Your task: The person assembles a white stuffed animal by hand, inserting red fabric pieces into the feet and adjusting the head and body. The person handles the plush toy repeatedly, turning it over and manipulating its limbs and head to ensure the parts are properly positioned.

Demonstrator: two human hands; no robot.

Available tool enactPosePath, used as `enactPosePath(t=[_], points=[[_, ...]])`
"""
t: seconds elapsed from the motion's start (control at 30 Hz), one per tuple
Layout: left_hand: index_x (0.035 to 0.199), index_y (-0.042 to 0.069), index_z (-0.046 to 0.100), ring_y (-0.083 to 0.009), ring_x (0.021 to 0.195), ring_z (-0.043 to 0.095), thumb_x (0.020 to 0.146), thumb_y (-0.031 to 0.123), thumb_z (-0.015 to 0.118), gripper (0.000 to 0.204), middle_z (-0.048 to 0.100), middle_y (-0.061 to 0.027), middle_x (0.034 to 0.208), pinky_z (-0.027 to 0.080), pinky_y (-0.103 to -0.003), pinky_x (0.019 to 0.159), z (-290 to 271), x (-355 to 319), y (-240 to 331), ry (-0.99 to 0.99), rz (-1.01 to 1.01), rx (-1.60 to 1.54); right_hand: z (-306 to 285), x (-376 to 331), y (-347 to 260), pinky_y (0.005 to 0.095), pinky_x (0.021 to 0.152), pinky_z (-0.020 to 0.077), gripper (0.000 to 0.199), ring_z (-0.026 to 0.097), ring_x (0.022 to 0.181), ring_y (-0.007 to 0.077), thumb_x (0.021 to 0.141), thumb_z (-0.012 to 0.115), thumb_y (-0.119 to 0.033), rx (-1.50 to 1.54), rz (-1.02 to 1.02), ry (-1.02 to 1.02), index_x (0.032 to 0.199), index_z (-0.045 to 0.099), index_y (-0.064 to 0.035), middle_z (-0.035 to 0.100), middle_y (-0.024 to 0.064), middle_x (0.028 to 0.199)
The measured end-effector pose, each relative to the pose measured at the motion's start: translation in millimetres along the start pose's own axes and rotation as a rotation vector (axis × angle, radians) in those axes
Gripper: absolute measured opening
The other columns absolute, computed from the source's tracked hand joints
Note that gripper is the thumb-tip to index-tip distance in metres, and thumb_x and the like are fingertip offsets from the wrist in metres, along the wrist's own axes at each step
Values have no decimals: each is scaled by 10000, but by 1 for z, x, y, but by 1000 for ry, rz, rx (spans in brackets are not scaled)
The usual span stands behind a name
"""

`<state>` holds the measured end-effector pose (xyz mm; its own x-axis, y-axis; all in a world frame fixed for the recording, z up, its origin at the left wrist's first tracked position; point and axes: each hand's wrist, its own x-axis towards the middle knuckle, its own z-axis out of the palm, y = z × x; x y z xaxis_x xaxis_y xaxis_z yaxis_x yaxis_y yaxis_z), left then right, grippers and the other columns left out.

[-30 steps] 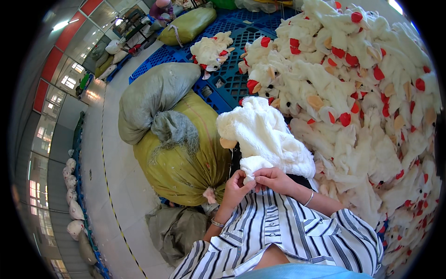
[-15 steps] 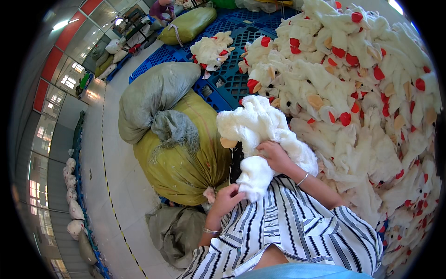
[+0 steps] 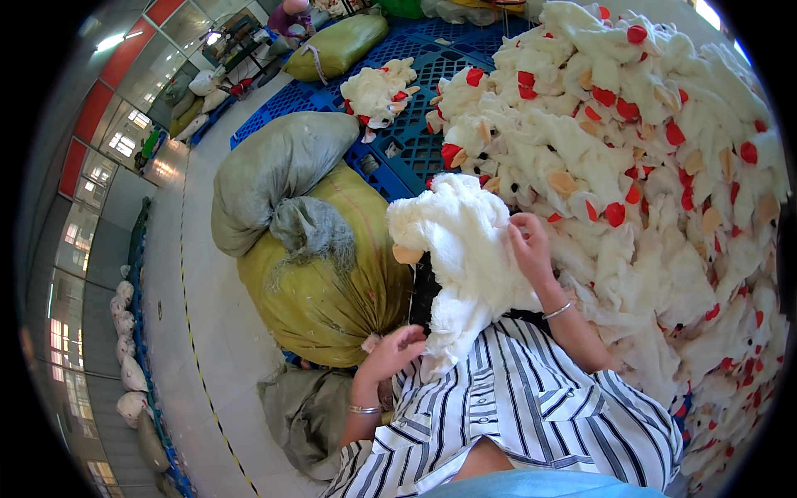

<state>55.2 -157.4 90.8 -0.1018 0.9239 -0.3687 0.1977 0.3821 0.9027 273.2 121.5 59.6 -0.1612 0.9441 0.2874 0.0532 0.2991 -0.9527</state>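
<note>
- As my hands have parted since a second ago, the right hand [image 3: 529, 246] grips the white plush skin [image 3: 465, 249] up high.
- My left hand [image 3: 397, 353] pinches its lower end, so it's stretched out.

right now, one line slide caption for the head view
Seated person's left hand and right hand grip a white plush skin beside a yellow sack and a heap of plush skins.
</note>
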Motion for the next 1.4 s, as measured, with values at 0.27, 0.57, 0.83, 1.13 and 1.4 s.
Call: enactPosePath(t=[0.27,0.57,0.83,1.13,1.4], points=[[1132,-12,626,-90,736,607,914,324,700,407,670,-16,934,502,-272,656,90,82,-9,70,-151,-423,-8,-17,23,317,634,491,391,610,693,145,893,671,-366,-134,402,-428,933,675,23,689,77,795],[1054,-22,679,-101,775,619,972,259,586,307,684,-29,888,497,-261,693,19,56,-31,294,-22,-306,-50,-3,21,250,607,451,290,534,680,51,936,632,-322,162,356,-348,943,692,-38,624,-46,790],[1158,-4,598,-64,826,556,987,301,573,350,622,2,989,478,-231,720,-15,82,-11,-23,-124,-263,-49,34,-12,240,577,457,414,564,668,59,905,649,-412,26,694,-613,1054,680,-28,634,-27,814],[1330,-18,524,-179,1025,620,983,296,579,471,624,-102,1220,506,-327,891,43,155,-2,449,-35,-524,38,-12,-21,348,958,457,352,604,1052,203,983,562,-232,67,394,-911,1256,584,-10,661,153,1163],[1227,-27,595,-210,995,655,959,255,571,390,664,-113,1136,536,-331,837,1,131,48,335,123,-571,-10,-20,-127,356,771,496,409,623,736,220,952,550,-457,-148,72,-1220,975,686,-72,682,89,831]])
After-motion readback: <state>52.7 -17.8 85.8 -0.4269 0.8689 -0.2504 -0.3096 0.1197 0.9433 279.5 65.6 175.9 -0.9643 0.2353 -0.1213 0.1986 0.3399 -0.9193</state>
